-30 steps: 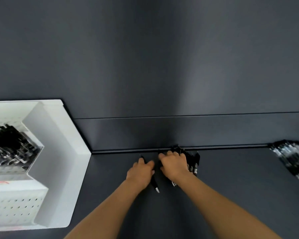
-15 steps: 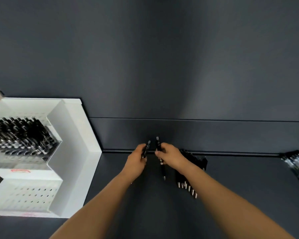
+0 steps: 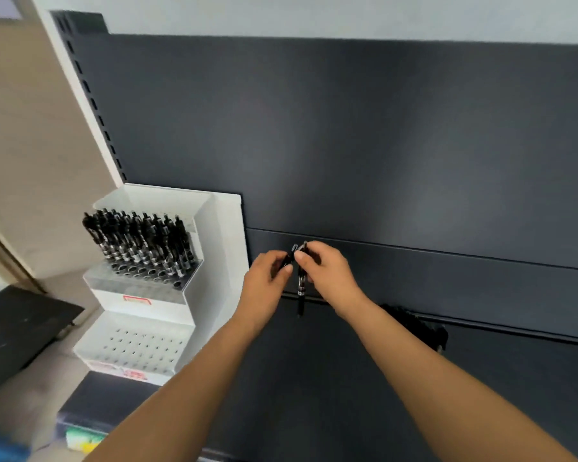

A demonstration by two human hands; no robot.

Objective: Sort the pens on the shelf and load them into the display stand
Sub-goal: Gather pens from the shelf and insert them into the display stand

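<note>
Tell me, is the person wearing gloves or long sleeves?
No. The left hand and right hand are bare, with no gloves, rings or watch showing. The left forearm and right forearm are bare too; no sleeve comes into view.

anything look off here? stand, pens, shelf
Nothing damaged or spilled. In the display stand, the upper-tier pens lean slightly; the lower tier holds none. A loose pile of pens lies on the shelf. The left hand and right hand each hold one pen.
</note>
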